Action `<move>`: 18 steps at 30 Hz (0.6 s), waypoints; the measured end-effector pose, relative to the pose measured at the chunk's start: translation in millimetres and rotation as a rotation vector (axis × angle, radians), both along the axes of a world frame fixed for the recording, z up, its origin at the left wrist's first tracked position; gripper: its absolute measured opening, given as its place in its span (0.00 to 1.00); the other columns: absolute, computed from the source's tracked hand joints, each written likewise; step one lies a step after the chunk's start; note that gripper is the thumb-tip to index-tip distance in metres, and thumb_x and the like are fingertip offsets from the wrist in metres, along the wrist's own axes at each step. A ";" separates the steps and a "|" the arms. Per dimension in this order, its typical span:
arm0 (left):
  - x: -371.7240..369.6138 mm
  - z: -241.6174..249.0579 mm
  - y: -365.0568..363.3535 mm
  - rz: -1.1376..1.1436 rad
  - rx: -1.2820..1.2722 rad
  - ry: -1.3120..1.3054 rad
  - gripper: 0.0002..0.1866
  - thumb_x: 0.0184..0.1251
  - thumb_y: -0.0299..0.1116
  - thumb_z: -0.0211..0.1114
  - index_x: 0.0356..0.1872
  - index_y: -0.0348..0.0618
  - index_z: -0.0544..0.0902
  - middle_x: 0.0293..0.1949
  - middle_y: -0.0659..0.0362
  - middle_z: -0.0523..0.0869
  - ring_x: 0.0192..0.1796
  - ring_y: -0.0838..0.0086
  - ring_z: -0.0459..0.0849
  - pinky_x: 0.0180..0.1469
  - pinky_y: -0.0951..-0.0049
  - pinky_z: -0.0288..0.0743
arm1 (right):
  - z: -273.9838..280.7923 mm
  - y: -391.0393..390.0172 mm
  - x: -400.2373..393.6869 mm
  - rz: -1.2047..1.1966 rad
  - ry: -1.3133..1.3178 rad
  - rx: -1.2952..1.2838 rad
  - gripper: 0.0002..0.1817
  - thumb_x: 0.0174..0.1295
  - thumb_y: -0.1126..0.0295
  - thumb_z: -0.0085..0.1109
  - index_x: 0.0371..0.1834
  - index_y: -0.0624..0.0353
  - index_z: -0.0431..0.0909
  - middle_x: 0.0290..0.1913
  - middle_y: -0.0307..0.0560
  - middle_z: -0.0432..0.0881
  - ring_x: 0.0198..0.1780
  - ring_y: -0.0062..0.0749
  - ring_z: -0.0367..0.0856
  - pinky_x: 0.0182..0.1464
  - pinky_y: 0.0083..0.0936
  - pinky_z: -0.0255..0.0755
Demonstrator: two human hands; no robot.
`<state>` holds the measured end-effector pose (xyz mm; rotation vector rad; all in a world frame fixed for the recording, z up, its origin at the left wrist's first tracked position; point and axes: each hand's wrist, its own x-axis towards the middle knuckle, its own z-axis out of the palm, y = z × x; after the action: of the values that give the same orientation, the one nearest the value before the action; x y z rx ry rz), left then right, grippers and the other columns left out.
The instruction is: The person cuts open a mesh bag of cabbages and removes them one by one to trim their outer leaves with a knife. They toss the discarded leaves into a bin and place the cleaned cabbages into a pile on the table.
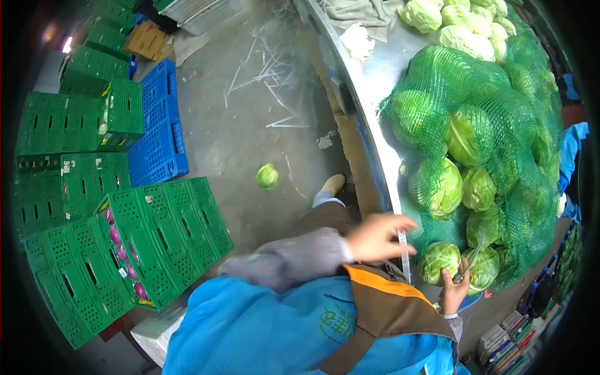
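Observation:
Green net sacks (512, 112) full of cabbages cover the metal table (384, 140) on the right. At the near end of the table my right hand (455, 289) holds a thin metal tool (476, 255), its thumb against a loose green cabbage (439, 263). Another cabbage (484, 270) lies just right of it. Over the table's edge, to the left of that cabbage, is my left hand (380, 237), blurred, with fingers spread and nothing visible in them.
Stacked green crates (165, 234), some holding purple produce (122, 253), stand at the left beside blue pallets (159, 125). One cabbage (267, 177) lies on the floor near white strips (269, 72). Pale cabbages (462, 25) and a grey cloth (362, 15) are at the table's far end.

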<state>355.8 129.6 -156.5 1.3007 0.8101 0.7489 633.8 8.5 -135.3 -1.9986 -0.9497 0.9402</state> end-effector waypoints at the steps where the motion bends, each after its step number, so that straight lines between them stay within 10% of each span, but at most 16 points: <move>1: 24.6 5.1 3.2 -0.212 0.099 0.042 0.32 0.51 0.42 0.74 0.55 0.39 0.73 0.47 0.50 0.80 0.48 0.60 0.81 0.49 0.64 0.76 | -0.8 -3.9 2.4 0.038 -0.094 -0.030 0.35 0.48 0.81 0.68 0.62 0.71 0.66 0.58 0.59 0.74 0.59 0.38 0.71 0.62 0.30 0.64; 5: 101.1 3.4 -11.8 -0.549 0.302 0.427 0.54 0.33 0.45 0.81 0.65 0.41 0.61 0.59 0.45 0.69 0.60 0.50 0.71 0.55 0.56 0.72 | -2.5 -16.1 -5.1 -0.188 0.201 0.159 0.28 0.50 0.83 0.64 0.58 0.71 0.70 0.54 0.53 0.76 0.54 0.33 0.75 0.57 0.27 0.69; 7: 122.8 -8.8 -25.1 -0.626 0.302 0.532 0.62 0.28 0.45 0.82 0.70 0.46 0.53 0.57 0.44 0.69 0.59 0.46 0.71 0.56 0.55 0.73 | -13.1 -31.5 1.8 -0.251 -0.047 0.210 0.27 0.49 0.82 0.66 0.56 0.68 0.71 0.51 0.48 0.76 0.51 0.30 0.75 0.56 0.26 0.69; 10: 136.4 -21.1 -36.3 -0.575 0.333 0.533 0.58 0.31 0.46 0.80 0.69 0.58 0.56 0.55 0.44 0.70 0.54 0.47 0.76 0.53 0.56 0.74 | -54.1 -72.6 33.9 -0.391 -0.428 0.461 0.26 0.45 0.75 0.75 0.48 0.65 0.73 0.44 0.44 0.75 0.46 0.29 0.72 0.50 0.27 0.70; 18: 153.2 4.6 -45.9 -0.419 0.648 0.696 0.52 0.29 0.53 0.78 0.62 0.45 0.65 0.50 0.50 0.76 0.50 0.58 0.74 0.51 0.58 0.58 | -69.0 -20.8 103.7 -0.360 -0.798 0.411 0.26 0.38 0.68 0.78 0.33 0.63 0.68 0.35 0.53 0.71 0.39 0.52 0.71 0.40 0.37 0.67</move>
<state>509.0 83.7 -151.9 2.3000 0.8118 0.1960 737.5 -12.2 -204.4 -2.0777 -1.0206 -0.2785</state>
